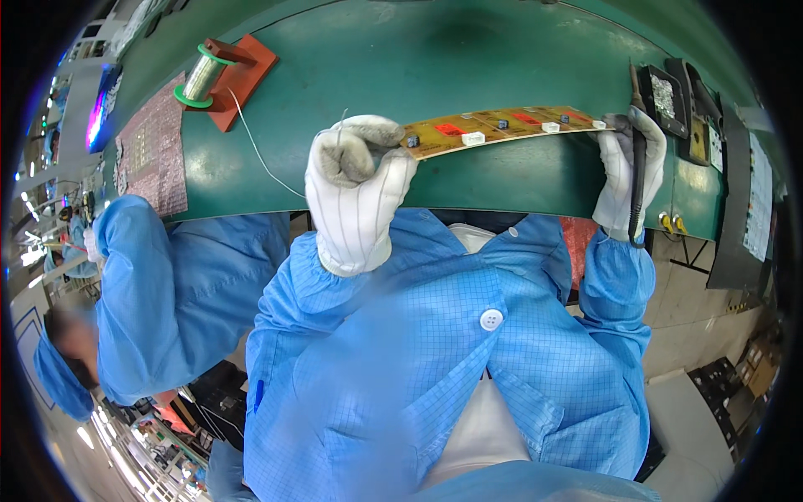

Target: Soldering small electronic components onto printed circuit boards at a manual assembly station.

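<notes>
A long, narrow yellow-brown circuit board [489,125] is held up above the green table, bearing white connectors, small dark parts and red patches. My left hand [355,180], in a white glove, pinches its left end. Solder wire [255,151] runs from a spool [201,79] on a red-brown stand to this hand, and a short wire end sticks up above the fingers. Also gloved, my right hand [623,167] grips the board's right end. A dark soldering iron [638,159] lies upright across the same hand, its tip pointing away from me.
The green table [351,58] stretches beyond my hands. At far right stand a dark tray [665,99] of silvery bits and a black holder [694,92]. Pink bubble wrap [155,155] lies at the left. A person in a blue sleeve [180,293] sits close on my left.
</notes>
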A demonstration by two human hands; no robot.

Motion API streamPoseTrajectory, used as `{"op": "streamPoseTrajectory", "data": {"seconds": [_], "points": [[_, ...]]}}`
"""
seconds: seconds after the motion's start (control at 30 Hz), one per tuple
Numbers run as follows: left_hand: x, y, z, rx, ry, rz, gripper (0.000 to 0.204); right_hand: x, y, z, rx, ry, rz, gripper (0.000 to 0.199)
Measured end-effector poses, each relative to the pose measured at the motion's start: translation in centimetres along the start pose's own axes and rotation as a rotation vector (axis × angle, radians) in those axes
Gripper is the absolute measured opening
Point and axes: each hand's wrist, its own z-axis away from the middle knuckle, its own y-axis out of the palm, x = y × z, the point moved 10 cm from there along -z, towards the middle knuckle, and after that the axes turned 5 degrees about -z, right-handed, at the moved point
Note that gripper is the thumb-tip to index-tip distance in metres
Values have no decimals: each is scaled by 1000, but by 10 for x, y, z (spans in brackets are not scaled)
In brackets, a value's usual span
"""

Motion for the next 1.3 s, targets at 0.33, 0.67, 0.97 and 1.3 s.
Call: {"op": "streamPoseTrajectory", "data": {"seconds": [0.33, 0.67, 0.97, 1.3], "points": [[-21, 2, 11, -11, 73, -98, 39, 0, 1, -3, 25, -20, 15, 43], [-73, 32, 26, 212, 412, -250, 43, 1, 6, -5, 68, -30, 41, 39], [-97, 51, 28, 276, 501, -378, 49, -2, 7, -6, 89, -25, 34, 38], [-65, 34, 12, 108, 423, -367, 51, 7, -19, -2, -153, -96, -27, 49]]}}
